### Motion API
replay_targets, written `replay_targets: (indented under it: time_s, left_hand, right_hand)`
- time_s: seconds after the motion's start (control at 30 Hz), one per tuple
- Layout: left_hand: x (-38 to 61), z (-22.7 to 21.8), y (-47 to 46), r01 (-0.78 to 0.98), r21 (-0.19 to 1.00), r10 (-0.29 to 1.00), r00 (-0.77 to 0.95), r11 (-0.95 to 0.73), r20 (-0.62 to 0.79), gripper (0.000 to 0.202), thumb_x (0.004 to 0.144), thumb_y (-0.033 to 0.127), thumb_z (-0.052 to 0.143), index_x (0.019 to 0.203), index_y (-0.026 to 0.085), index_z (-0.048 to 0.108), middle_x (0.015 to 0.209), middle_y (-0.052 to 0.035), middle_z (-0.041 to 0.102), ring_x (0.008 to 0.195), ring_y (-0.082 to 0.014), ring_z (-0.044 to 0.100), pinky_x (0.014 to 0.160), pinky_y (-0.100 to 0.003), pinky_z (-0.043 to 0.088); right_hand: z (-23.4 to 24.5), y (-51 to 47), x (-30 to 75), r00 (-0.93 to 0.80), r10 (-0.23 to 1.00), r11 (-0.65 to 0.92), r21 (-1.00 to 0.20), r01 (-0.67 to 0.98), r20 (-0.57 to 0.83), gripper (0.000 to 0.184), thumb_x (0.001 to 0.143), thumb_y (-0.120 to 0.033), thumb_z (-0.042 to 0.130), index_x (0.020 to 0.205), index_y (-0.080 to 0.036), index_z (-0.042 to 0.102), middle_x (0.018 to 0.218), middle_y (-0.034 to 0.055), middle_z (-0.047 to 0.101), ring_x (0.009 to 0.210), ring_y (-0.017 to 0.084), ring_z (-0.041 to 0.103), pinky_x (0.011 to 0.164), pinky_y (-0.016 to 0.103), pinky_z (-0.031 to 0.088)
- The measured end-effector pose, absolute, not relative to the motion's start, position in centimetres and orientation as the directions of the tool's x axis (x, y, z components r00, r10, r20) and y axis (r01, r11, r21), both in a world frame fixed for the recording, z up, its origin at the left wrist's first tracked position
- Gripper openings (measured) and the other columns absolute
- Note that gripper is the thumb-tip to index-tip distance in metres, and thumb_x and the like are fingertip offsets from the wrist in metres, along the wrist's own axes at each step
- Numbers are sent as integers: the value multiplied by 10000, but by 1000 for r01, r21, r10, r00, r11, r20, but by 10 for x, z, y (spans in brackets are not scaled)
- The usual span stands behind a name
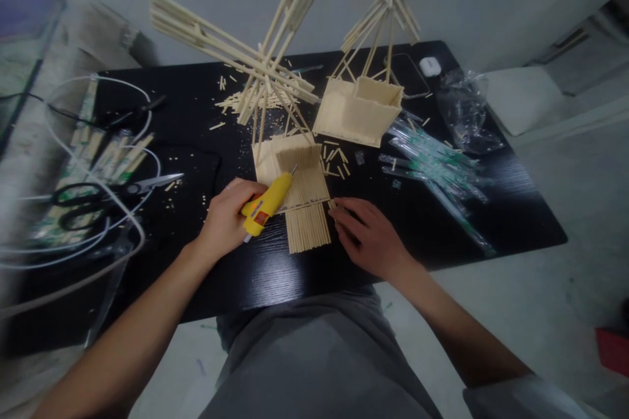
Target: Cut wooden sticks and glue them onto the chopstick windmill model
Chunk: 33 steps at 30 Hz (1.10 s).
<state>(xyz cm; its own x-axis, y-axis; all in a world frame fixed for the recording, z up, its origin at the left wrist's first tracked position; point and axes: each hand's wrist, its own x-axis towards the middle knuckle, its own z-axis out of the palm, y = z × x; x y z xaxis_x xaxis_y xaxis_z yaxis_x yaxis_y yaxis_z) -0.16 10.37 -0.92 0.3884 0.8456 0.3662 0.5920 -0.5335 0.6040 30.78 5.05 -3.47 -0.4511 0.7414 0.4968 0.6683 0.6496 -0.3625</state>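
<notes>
My left hand [227, 217] is closed around a yellow glue gun [268, 204], whose nozzle points at a stick laid across a flat mat of wooden sticks [305, 213]. My right hand [366, 232] rests on the black table [236, 275] at the mat's right edge, its fingertips pressing the end of that cross stick. The mat belongs to a small stick windmill model [260, 72] standing just behind it.
A second stick windmill with a box base [358, 110] stands at the back right. Clear plastic wrappers [435, 167] lie to the right, black scissors [98, 195] and white cables [122, 209] to the left. Loose stick offcuts litter the table. A white earbud case [430, 66] sits at the far edge.
</notes>
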Motion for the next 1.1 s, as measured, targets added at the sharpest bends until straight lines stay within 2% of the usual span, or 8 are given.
replay_targets:
  time_s: [0.3,0.47,0.5,0.6,0.7,0.8,0.9,1.1]
  left_hand:
    - [-4,-7,101,620,636,884,257,-460,389,114,939,308,735,961,203,697,898,-39,759,749,-175,685,701,-309,538]
    - [-2,-7,98,667,656,909,81,-354,409,156,964,345,728,898,208,691,876,-27,750,757,-180,711,709,-318,554]
    - [-1,-7,98,676,651,910,71,-345,408,161,970,350,723,893,212,690,870,-21,746,754,-179,710,708,-317,554]
    - [-1,-8,99,682,643,909,78,-348,409,160,984,359,715,906,222,687,876,-10,740,756,-172,706,716,-311,555]
    - [-3,-9,99,683,627,896,93,-374,434,169,994,357,700,901,219,677,843,-2,724,731,-159,690,697,-299,549]
    - [-5,-8,99,675,624,890,108,-394,444,175,995,354,686,886,218,670,830,-4,721,728,-158,686,689,-296,545]
    - [-6,-6,97,656,647,897,109,-389,429,179,990,367,678,885,222,669,834,-7,724,739,-168,692,685,-303,540]
    - [-5,-3,98,641,688,922,86,-342,378,185,952,381,696,855,227,661,766,-3,701,666,-173,649,621,-313,507]
  right_hand:
    - [-37,48,311,-346,766,573,-330,750,542,322,955,-41,586,1220,-182,704,1276,145,756,1230,297,702,980,505,611]
    - [-22,28,273,-304,821,516,-403,756,482,199,1004,-182,640,1200,-181,679,1257,147,725,1166,286,676,1008,480,595]
    - [-19,23,260,-280,852,474,-427,770,442,229,1017,-260,646,1221,-161,670,1255,172,702,1143,299,664,992,486,598]
    - [-13,12,224,-187,940,305,-454,838,286,594,996,-491,684,1379,-50,577,1344,278,592,1215,386,580,1010,575,570]
    - [-16,10,206,-147,960,241,-434,868,239,507,1025,-399,629,1390,-55,555,1384,287,538,1246,403,521,1026,621,540]
    - [-21,11,209,-152,955,252,-425,869,256,325,1023,-220,544,1320,-93,582,1333,244,553,1209,362,518,1022,585,540]
    - [-23,11,219,-157,943,269,-393,879,292,278,996,-139,512,1261,-134,596,1276,203,562,1169,332,539,1005,546,549]
    - [-24,14,226,-103,933,216,-307,927,344,359,1015,-282,584,1320,-94,560,1286,246,541,1171,364,535,995,598,545]
